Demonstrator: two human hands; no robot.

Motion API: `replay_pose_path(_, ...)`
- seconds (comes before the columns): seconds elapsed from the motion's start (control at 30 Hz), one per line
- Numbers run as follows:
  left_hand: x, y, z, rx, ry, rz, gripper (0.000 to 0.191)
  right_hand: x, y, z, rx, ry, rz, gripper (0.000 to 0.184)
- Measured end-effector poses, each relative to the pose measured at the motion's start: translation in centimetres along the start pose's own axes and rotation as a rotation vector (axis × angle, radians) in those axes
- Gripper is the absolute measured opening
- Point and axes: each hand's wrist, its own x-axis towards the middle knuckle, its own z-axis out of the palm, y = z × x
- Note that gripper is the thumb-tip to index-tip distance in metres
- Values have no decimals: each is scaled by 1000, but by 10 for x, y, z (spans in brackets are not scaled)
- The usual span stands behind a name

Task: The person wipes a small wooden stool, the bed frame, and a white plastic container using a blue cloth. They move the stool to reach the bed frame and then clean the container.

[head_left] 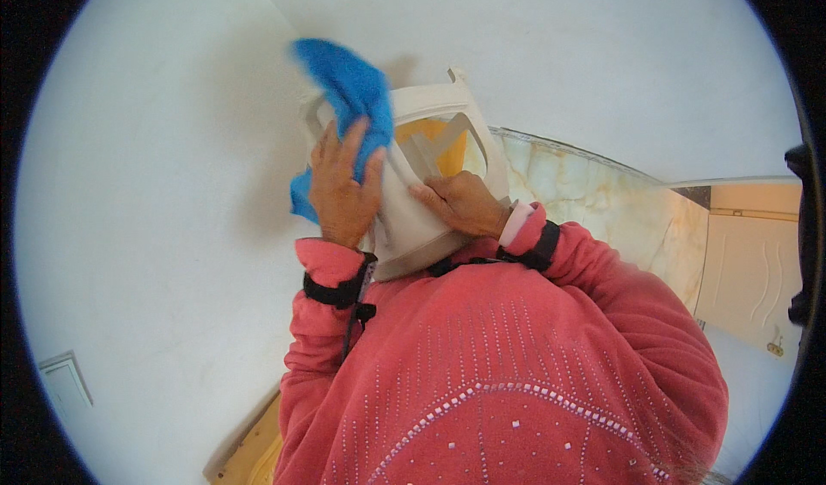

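Observation:
A cream plastic stool [416, 227], tilted, is held close before my chest; its legs and side openings face up and away. My left hand [345, 191] has a blue cloth [355, 88] under its fingers and presses it on the stool's left side. The cloth's upper end is blurred and hangs loose past the fingertips, and another corner sticks out left of the hand. With thumb outside and fingers through an opening, my right hand [468, 201] grips the stool's side. Part of the stool is hidden behind the cloth and both hands.
A yellow object [452, 149] shows through the stool's opening. White wall [161, 162] spans the left and top. Marble-patterned tiles [548, 169] lie to the right, beside a cream door-like panel [742, 272] with a handle. At lower left are a wooden furniture edge [251, 443] and a wall plate [66, 382].

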Motion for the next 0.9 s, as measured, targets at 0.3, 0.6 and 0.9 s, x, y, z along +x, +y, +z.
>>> replay_pose_path(0.3, -50, 20, -40, -158, -367, 160, 24, 8, -4, 1, 17, 184, -242, 33)
replay_pose_path(0.6, -18, -22, -3, 106, -3, 138, 22, 2, -9, -4, -73, -106, -23, 48)
replay_pose_path(0.9, -10, -44, 4, 152, 84, 30, 20, 4, -12, -4, -93, -101, 15, 48)
